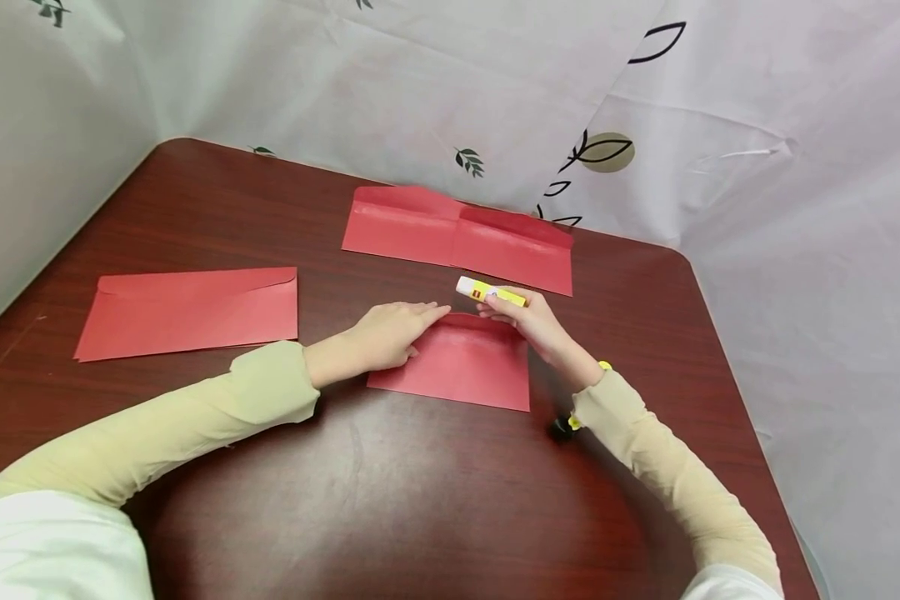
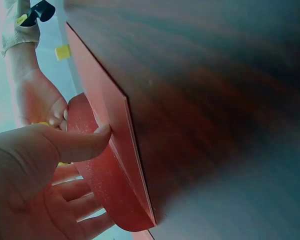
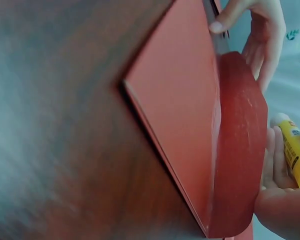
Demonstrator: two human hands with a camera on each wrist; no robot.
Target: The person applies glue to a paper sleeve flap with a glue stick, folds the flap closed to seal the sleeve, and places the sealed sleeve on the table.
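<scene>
Red env. (image 1: 468,367), flap (image 3: 240,150) raised; L fingers (image 2: 85,206) apart, R fingers (image 1: 502,307) clamped on yel. glue stick (image 1: 480,291).

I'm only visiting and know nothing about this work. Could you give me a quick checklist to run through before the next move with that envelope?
1. Left hand on the nearest red envelope: ok, it rests at the envelope's left side.
2. Glue stick in the right hand: ok, held in the fingers.
3. Flap open: ok, not folded down over the envelope.
4. Glue stick uncapped: cannot tell; its white end might be cap or glue.
5. White end against the flap: not ok if gluing comes next; they are apart.
6. Glue already on the flap: cannot tell from these views.
</scene>
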